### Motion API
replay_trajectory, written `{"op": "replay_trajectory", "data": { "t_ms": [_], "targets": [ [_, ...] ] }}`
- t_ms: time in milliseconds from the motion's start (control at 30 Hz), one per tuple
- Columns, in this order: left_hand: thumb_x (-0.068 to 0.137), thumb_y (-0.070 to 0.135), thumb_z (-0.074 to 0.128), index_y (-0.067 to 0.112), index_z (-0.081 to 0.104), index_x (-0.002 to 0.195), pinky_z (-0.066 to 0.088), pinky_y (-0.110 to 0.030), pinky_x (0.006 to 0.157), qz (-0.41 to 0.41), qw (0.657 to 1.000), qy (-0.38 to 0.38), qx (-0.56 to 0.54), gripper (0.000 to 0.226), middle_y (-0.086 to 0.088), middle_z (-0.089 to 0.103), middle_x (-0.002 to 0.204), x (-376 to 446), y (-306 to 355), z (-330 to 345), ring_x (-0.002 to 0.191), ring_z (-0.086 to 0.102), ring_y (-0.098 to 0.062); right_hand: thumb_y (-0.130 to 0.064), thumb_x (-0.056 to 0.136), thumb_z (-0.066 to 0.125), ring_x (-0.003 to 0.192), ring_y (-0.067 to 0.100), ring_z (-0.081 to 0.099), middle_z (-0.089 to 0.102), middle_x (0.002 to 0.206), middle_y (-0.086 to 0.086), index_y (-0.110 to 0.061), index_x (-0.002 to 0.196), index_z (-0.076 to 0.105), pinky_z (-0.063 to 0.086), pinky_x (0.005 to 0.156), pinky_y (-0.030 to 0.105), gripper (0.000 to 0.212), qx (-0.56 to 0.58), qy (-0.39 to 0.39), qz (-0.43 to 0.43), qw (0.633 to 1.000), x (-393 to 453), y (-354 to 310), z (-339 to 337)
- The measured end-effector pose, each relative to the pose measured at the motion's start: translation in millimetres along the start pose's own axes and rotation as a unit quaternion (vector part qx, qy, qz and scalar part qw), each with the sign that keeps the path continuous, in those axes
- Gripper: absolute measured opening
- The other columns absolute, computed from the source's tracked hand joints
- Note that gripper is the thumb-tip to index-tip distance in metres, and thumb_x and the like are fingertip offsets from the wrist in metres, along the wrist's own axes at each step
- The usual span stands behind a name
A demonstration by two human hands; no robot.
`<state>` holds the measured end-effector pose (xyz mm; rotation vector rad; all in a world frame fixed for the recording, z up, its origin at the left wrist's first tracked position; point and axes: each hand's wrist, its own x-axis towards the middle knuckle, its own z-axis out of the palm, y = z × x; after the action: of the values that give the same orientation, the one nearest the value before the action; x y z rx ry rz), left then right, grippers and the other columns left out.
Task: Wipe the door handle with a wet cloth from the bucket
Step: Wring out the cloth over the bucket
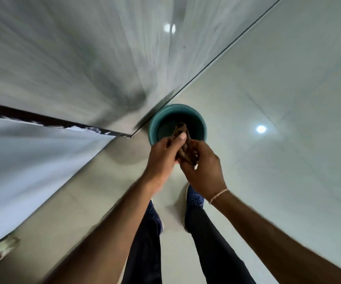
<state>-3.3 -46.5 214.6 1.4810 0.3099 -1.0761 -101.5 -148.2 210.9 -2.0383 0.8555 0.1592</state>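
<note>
Pale tiled floor (288,99), teal bucket (155,121) by the wall corner. Both left hand (163,156) and right hand (204,167) clamped on brown cloth (182,130) over it. Probably soft, drippy, light; best gripped bunched mid-wad.

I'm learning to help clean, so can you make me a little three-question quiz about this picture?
1. True or false: both hands hold the brown cloth above the teal bucket.
2. Which wrist wears a thin bracelet? A) left B) right
3. Fill in: the shoes on the floor are ____.

Key: 1 true, since the left hand and right hand grip it together; 2 B; 3 blue.
</note>
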Motion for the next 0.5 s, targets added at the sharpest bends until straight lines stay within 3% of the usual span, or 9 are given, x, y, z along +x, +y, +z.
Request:
{"op": "replay_trajectory", "data": {
  "t_ms": [100,200,267,367,433,500],
  "targets": [
    [0.1,0.038,0.071,0.009,0.078,0.116,0.059,-0.061,0.107,0.023,1.0,0.013,-0.005,0.034,-0.017,0.081,0.111,-54,28,10,0.109,0.078,-0.033,-0.036,0.085,0.088,0.086,0.008,0.067,0.071,0.103,-0.008,-0.023,0.114,0.058,0.054,0.075,0.025,0.043,0.028,0.011,-0.01,0.999,-39,-44,-36],
    [0.101,0.03,0.07,0.009,0.077,0.12,0.058,-0.055,0.108,0.046,0.999,-0.003,-0.023,0.029,-0.021,0.079,0.116,-105,64,13,0.11,0.077,-0.032,-0.04,0.084,0.092,0.093,0.006,0.068,0.068,0.108,-0.012,-0.022,0.118,0.054,0.055,0.081,0.024,0.054,0.058,0.014,-0.004,0.998,-68,-86,-76],
    [0.096,0.028,0.071,0.009,0.076,0.12,0.058,-0.051,0.092,0.074,0.996,-0.029,-0.048,0.031,-0.03,0.076,0.113,-134,85,15,0.097,0.074,-0.037,-0.042,0.084,0.091,0.106,0.007,0.068,0.067,0.119,-0.014,-0.02,0.129,0.053,0.055,0.088,0.023,0.063,0.074,0.02,-0.01,0.997,-83,-109,-100],
    [0.089,0.019,0.066,0.01,0.074,0.109,0.053,-0.041,0.064,0.112,0.992,-0.034,-0.035,0.023,-0.029,0.06,0.076,-179,114,15,0.065,0.055,-0.036,-0.034,0.085,0.092,0.108,0.008,0.067,0.065,0.121,-0.014,-0.015,0.136,0.053,0.056,0.092,0.026,0.067,0.07,0.025,-0.032,0.997,-105,-143,-130],
    [0.083,0.015,0.064,0.01,0.074,0.105,0.051,-0.04,0.061,0.124,0.992,-0.028,-0.025,0.024,-0.024,0.054,0.072,-202,123,14,0.059,0.05,-0.033,-0.028,0.082,0.092,0.105,0.008,0.069,0.066,0.12,-0.012,-0.016,0.134,0.055,0.06,0.094,0.032,0.065,0.068,0.032,-0.04,0.996,-118,-160,-140],
    [0.081,0.014,0.064,0.016,0.079,0.098,0.052,-0.039,0.067,0.125,0.992,-0.009,-0.024,0.022,-0.021,0.059,0.075,-223,131,15,0.063,0.056,-0.031,-0.03,0.08,0.092,0.105,0.009,0.069,0.068,0.119,-0.011,-0.02,0.131,0.059,0.061,0.094,0.035,0.062,0.066,0.038,-0.047,0.996,-129,-177,-147]
  ]
}}
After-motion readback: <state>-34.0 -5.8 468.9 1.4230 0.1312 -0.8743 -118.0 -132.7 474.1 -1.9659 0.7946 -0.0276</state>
